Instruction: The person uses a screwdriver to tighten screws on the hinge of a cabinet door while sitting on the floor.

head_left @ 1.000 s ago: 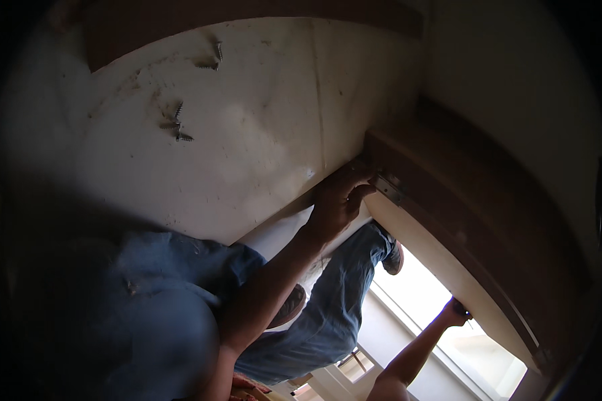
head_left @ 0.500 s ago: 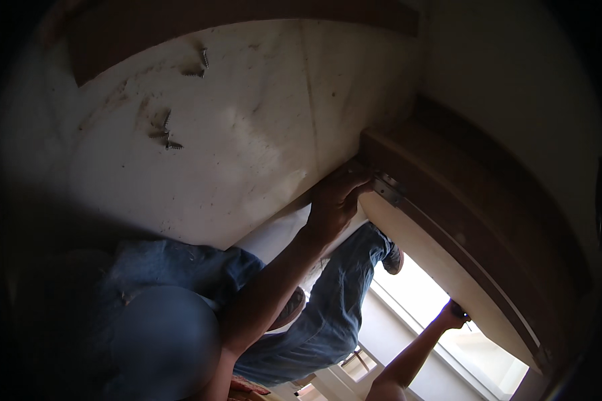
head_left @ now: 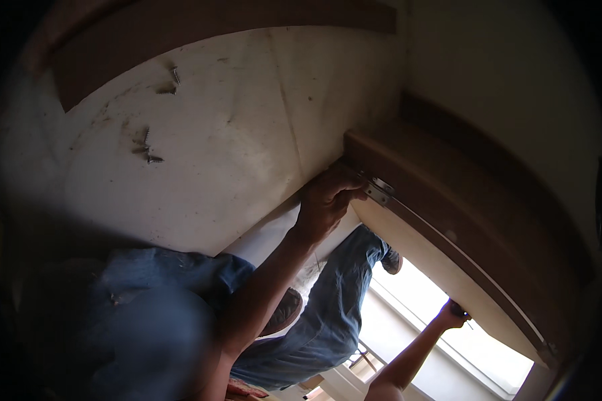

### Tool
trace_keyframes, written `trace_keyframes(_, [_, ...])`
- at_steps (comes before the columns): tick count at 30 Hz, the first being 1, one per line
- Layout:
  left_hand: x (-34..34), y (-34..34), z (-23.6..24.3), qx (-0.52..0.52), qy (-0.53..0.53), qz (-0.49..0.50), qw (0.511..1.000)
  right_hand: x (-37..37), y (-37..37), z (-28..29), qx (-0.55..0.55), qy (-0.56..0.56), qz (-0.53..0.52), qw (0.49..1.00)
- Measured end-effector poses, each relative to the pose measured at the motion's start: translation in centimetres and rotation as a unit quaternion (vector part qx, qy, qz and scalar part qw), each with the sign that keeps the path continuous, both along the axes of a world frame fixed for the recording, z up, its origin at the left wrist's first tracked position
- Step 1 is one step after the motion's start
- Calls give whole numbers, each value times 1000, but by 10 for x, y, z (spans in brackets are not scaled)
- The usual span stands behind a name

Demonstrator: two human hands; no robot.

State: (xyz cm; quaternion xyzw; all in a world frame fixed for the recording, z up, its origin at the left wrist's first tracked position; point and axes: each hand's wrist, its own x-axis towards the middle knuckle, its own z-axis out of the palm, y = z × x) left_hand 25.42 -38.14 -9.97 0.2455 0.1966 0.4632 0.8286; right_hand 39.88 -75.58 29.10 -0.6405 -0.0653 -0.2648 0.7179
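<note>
My left hand [head_left: 331,200] grips the upper-left end of a long pale board [head_left: 415,247], its fingertips beside a metal bracket [head_left: 376,190]. A thin metal rail [head_left: 468,257] runs along the board against a brown wooden ledge [head_left: 448,194]. At the board's lower edge, in front of the bright opening, my right hand [head_left: 453,315] is closed on a small dark object [head_left: 460,310] with a thin piece sticking out; I cannot make out what it is. Loose screws [head_left: 151,159] lie in two small clusters on the dirty white surface [head_left: 227,134].
A curved brown strip [head_left: 214,20] crosses the top. Below are my jeans-clad legs [head_left: 334,294] and shoes [head_left: 282,311]. A bright opening with a pale frame [head_left: 408,321] is at lower right. The plain wall [head_left: 502,67] at upper right is shadowed.
The view has shifted, so the screws and top strip appear farther left and lower. My left hand appears slightly left, still at the board's end; my right hand has barely moved.
</note>
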Motion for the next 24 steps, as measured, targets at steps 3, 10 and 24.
trace_keyframes(3, [0, 3, 1, -18, 11, -10, 1000, -1, 5, -8, -4, -7, -41, 999])
trace_keyframes(10, [1, 1, -2, 76, 35, 50, 995, 15, -30, 12, -105, -19, -29, 994])
trace_keyframes(24, [-23, -8, 20, 48, 214, -21, 975, 2, 4, -4, 16, 1, -22, 1000])
